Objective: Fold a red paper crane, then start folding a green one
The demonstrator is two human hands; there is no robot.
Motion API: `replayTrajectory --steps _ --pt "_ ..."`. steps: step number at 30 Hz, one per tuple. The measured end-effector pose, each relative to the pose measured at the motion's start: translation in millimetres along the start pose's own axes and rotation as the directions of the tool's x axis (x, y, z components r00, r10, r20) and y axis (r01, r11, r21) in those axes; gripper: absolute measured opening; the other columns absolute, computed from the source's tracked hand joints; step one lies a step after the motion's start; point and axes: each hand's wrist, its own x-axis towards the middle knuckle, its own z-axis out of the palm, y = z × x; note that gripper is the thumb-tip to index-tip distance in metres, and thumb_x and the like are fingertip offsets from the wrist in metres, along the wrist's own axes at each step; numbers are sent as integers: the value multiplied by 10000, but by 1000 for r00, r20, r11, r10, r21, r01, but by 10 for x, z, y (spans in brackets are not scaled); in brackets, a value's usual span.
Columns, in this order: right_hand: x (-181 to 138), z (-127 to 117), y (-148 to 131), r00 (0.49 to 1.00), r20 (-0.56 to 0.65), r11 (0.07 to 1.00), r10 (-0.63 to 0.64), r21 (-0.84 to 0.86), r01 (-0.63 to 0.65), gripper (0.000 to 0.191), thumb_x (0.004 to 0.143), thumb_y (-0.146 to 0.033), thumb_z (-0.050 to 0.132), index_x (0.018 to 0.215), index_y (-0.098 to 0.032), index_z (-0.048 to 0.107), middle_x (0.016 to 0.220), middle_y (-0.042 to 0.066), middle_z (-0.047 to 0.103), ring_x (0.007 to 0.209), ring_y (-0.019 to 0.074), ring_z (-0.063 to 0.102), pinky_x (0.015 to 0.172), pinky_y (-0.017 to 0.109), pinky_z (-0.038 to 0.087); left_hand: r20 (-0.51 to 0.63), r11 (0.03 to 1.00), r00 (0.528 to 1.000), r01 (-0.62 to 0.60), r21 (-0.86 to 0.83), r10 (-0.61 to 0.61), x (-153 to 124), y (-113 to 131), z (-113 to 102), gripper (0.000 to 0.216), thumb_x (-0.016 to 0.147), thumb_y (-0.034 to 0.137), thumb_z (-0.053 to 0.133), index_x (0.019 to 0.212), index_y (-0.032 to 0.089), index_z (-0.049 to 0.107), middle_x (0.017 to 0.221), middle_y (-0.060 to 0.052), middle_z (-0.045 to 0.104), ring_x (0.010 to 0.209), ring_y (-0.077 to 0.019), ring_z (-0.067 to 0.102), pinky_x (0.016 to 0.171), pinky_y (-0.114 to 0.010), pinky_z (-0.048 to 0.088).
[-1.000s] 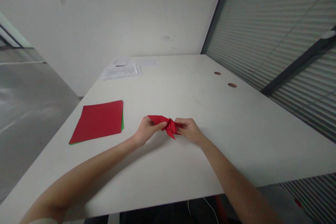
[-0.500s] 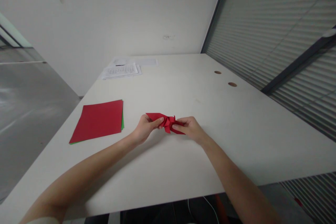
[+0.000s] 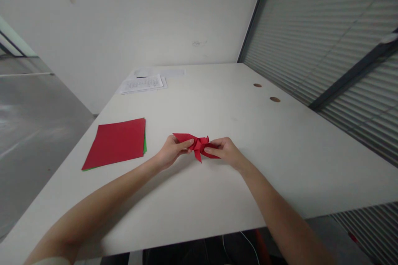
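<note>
A folded red paper figure [image 3: 199, 144] is stretched between my two hands, a little above the white table near its front edge. It has two wide wings and narrow points at the centre, one of them hanging downward. My left hand [image 3: 172, 151] pinches the left wing, thumb on top. On the other side, my right hand [image 3: 225, 150] is closed on the right wing with thumb and fingers. Fingers hide part of each wing.
To the left lies a stack of red paper sheets [image 3: 116, 140] with green showing at its edges. Printed papers [image 3: 143, 84] rest at the table's [image 3: 211, 103] far left. Two round holes are cut near the right edge, beside window blinds [image 3: 311, 49].
The lower centre point of the paper figure now hangs longer and further down. The middle looks slightly more spread. Both hands keep nearly the same place and grip.
</note>
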Motion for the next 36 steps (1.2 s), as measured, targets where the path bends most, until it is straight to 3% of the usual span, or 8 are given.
replayTrajectory --steps 8,30,33,36 --pt "-4 -11 31 999 39 1000 6 20 -6 338 682 -449 743 803 -135 765 664 28 663 613 153 572 587 284 433 27 996 998 -63 64 61 11 -17 -7 378 705 453 755 602 110 633 544 -4 551 542 -92 465 567 -239 370" --pt "16 -28 21 998 32 998 58 17 -59 317 652 -433 753 678 -122 702 579 -5 593 551 107 488 548 251 329 -1 986 997 -73 153 74 49 -3 -106 367 677 445 778 674 90 685 589 -30 612 528 -98 497 550 -246 416" --pt "4 -39 25 997 73 995 31 91 -38 304 664 -422 761 751 -134 722 645 8 638 586 114 523 578 256 367 95 998 995 -24 56 19 52 23 -138 512 732 599 670 751 89 706 662 -78 651 587 -142 563 576 -268 451" --pt "-22 -60 27 992 129 989 19 143 -37 293 677 -414 766 781 -143 728 674 10 654 590 110 531 581 253 386 109 986 993 64 -153 -47 65 30 -159 670 753 742 515 873 117 723 727 -89 665 635 -173 597 576 -278 466"
